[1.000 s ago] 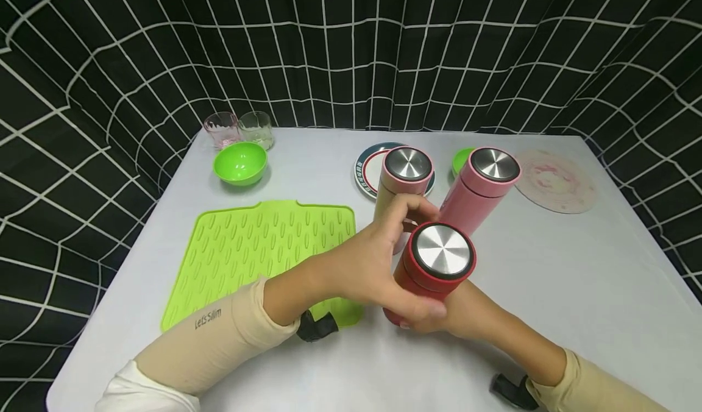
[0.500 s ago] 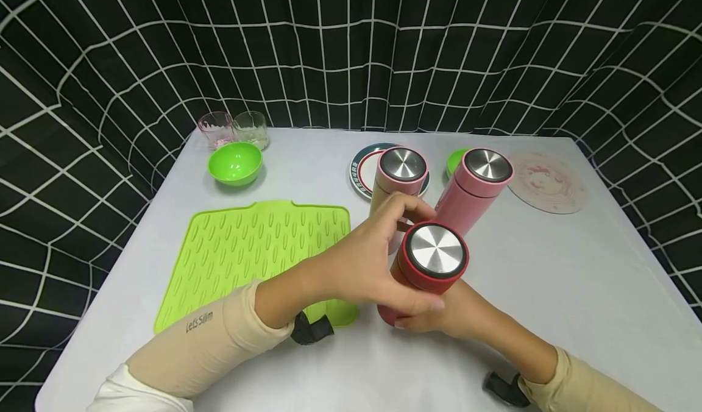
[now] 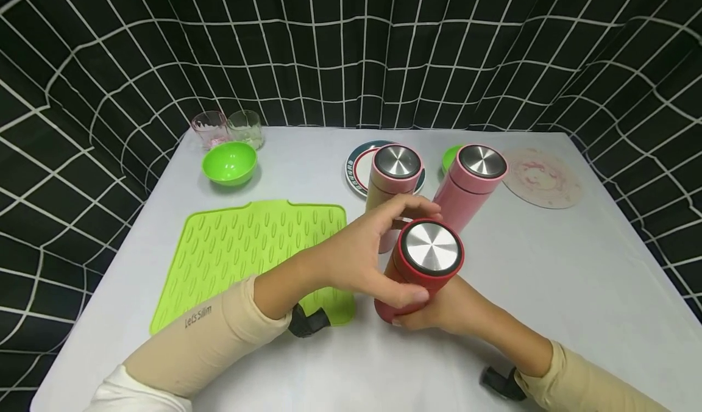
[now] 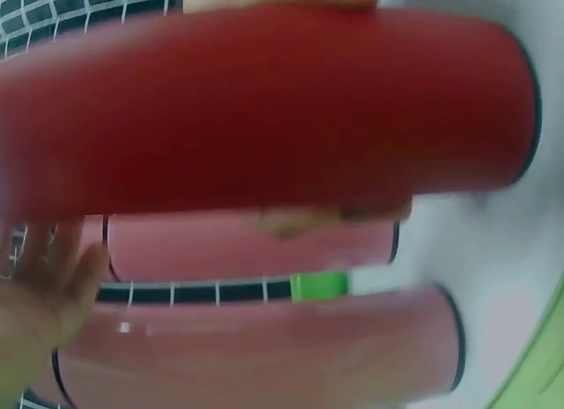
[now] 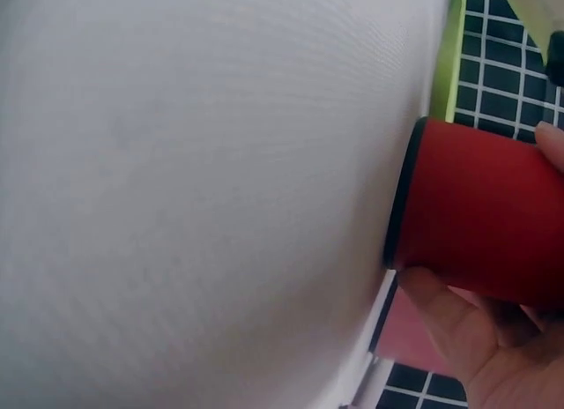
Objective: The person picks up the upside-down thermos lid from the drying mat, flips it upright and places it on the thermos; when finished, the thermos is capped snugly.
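Note:
A red thermos flask [image 3: 419,278] with a shiny steel lid top stands tilted slightly in front of me, both hands around it. My left hand [image 3: 373,247] grips its upper part, thumb across the near side and fingers curved behind. Lower down, my right hand [image 3: 446,308] holds the body from the right, with its thumb near the base. In the right wrist view the dark base of the red flask [image 5: 480,215] is close over the white tabletop. Just behind stand a cream-and-pink flask [image 3: 396,177] and a pink flask [image 3: 468,186]; my left hand partly hides the cream-and-pink one.
A green drying mat [image 3: 247,253] lies at left. Beyond it are a green bowl [image 3: 229,163] and two glasses, one pinkish [image 3: 210,130], one clear [image 3: 245,128]. A patterned plate [image 3: 358,169], another green item [image 3: 449,158] and a translucent round disc [image 3: 543,180] lie at the back.
The whole scene has shifted slightly left in the head view. Both hands keep their hold on the red flask, which stays in about the same place relative to the other flasks.

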Demonstrator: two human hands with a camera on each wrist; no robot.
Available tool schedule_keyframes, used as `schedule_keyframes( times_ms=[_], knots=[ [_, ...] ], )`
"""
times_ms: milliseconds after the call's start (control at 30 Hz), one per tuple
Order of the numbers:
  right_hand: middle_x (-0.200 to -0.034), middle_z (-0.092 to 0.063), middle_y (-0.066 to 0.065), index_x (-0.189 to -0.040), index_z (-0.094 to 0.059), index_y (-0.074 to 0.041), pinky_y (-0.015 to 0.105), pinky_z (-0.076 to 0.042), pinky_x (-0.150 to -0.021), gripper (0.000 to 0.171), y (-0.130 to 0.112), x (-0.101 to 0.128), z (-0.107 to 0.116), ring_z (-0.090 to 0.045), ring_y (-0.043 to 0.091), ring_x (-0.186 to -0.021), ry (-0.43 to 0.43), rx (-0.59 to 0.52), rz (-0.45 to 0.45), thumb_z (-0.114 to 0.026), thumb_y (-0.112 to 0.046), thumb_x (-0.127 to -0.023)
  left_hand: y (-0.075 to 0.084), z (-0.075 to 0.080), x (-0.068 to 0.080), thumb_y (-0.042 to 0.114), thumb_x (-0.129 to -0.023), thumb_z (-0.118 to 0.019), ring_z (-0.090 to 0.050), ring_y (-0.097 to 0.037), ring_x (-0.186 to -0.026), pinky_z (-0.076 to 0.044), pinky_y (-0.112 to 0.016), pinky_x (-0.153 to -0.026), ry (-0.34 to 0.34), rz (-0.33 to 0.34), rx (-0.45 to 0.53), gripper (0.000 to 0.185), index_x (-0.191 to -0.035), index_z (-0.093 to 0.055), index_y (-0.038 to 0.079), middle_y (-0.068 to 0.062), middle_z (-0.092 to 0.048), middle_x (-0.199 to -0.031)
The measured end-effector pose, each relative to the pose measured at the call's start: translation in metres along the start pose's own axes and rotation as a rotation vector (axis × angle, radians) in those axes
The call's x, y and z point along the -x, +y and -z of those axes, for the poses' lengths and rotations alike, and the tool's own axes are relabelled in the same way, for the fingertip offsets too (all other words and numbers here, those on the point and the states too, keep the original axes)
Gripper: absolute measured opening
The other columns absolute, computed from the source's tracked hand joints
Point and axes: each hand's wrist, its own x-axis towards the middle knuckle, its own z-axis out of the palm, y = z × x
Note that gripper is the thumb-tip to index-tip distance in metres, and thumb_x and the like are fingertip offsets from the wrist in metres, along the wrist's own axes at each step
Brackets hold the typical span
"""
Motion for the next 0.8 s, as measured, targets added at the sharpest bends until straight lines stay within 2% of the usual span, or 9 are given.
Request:
schedule_keyframes(
  times_ms=[100,200,267,400,467,567,633,700,800],
  knots=[
    [-0.102,-0.064,-0.011,-0.109,-0.06,-0.022,0.03,-0.049,-0.084,0.058,0.01,0.0,-0.001,-0.06,0.012,-0.093,-0.005,0.029,-0.061,-0.094,-0.018,-0.062,0.0,0.001,-0.001,0.014,-0.067,-0.09,-0.056,-0.011,-0.111,-0.044,-0.031,-0.1,0.021,-0.019,-0.024,0.07,-0.126,-0.053,0.007,0.004,-0.058,-0.119],
    [-0.104,-0.063,-0.011,-0.11,-0.059,-0.025,0.031,-0.05,-0.085,0.061,0.015,0.0,0.0,-0.06,0.012,-0.095,-0.015,0.027,-0.086,-0.095,-0.023,-0.062,-0.001,0.003,-0.002,0.008,-0.068,-0.087,-0.057,-0.012,-0.109,-0.044,-0.031,-0.1,-0.001,-0.032,0.009,0.066,-0.127,-0.056,0.005,0.001,-0.062,-0.116],
    [-0.105,-0.063,-0.011,-0.111,-0.059,-0.025,0.032,-0.049,-0.085,0.061,0.016,-0.001,0.001,-0.06,0.012,-0.096,-0.028,0.034,-0.078,-0.095,-0.025,-0.062,0.0,0.002,-0.002,0.012,-0.068,-0.089,-0.054,-0.01,-0.113,-0.043,-0.03,-0.101,-0.007,-0.034,-0.031,0.072,-0.129,-0.053,0.006,0.001,-0.059,-0.12],
    [-0.106,-0.063,-0.012,-0.113,-0.059,-0.024,0.032,-0.049,-0.086,0.063,0.015,0.0,0.002,-0.059,0.012,-0.097,-0.027,0.045,-0.103,-0.095,-0.027,-0.061,0.0,-0.004,-0.004,0.021,-0.064,-0.093,-0.055,-0.007,-0.11,-0.045,-0.028,-0.098,0.047,-0.022,-0.097,0.074,-0.126,-0.054,0.008,0.005,-0.059,-0.118],
    [-0.107,-0.063,-0.012,-0.114,-0.058,-0.025,0.032,-0.049,-0.086,0.066,0.015,0.0,0.003,-0.059,0.011,-0.098,-0.024,0.055,-0.129,-0.095,-0.027,-0.06,-0.002,-0.002,-0.005,0.017,-0.064,-0.093,-0.058,-0.008,-0.11,-0.045,-0.028,-0.098,0.038,-0.001,-0.047,0.071,-0.125,-0.058,0.008,0.007,-0.063,-0.114],
    [-0.107,-0.062,-0.012,-0.114,-0.058,-0.025,0.032,-0.05,-0.085,0.065,0.015,0.0,0.003,-0.059,0.01,-0.097,-0.023,0.065,-0.148,-0.095,-0.026,-0.06,-0.006,0.005,-0.009,0.004,-0.067,-0.089,-0.058,-0.012,-0.112,-0.042,-0.031,-0.103,-0.057,0.041,0.092,0.07,-0.13,-0.058,0.003,0.002,-0.065,-0.116],
    [-0.106,-0.062,-0.013,-0.113,-0.057,-0.026,0.032,-0.05,-0.085,0.065,0.016,0.0,0.003,-0.059,0.01,-0.097,-0.024,0.064,-0.139,-0.095,-0.024,-0.06,-0.007,0.008,-0.009,0.002,-0.069,-0.087,-0.056,-0.012,-0.115,-0.041,-0.032,-0.104,-0.099,0.062,0.12,0.073,-0.134,-0.054,0.003,0.001,-0.062,-0.12],
    [-0.106,-0.062,-0.012,-0.113,-0.057,-0.026,0.032,-0.05,-0.085,0.064,0.017,0.0,0.002,-0.059,0.01,-0.097,-0.024,0.052,-0.12,-0.094,-0.022,-0.061,-0.006,0.006,-0.009,0.008,-0.068,-0.089,-0.055,-0.011,-0.114,-0.043,-0.031,-0.101,-0.074,0.045,0.06,0.076,-0.134,-0.051,0.004,0.001,-0.059,-0.122],
    [-0.106,-0.062,-0.012,-0.112,-0.058,-0.025,0.032,-0.049,-0.086,0.062,0.019,0.0,0.001,-0.059,0.012,-0.097,-0.022,0.03,-0.094,-0.094,-0.022,-0.062,-0.001,0.0,-0.005,0.019,-0.064,-0.093,-0.057,-0.008,-0.108,-0.047,-0.029,-0.095,0.041,-0.007,-0.077,0.076,-0.127,-0.052,0.008,0.005,-0.058,-0.118]
  ],
)
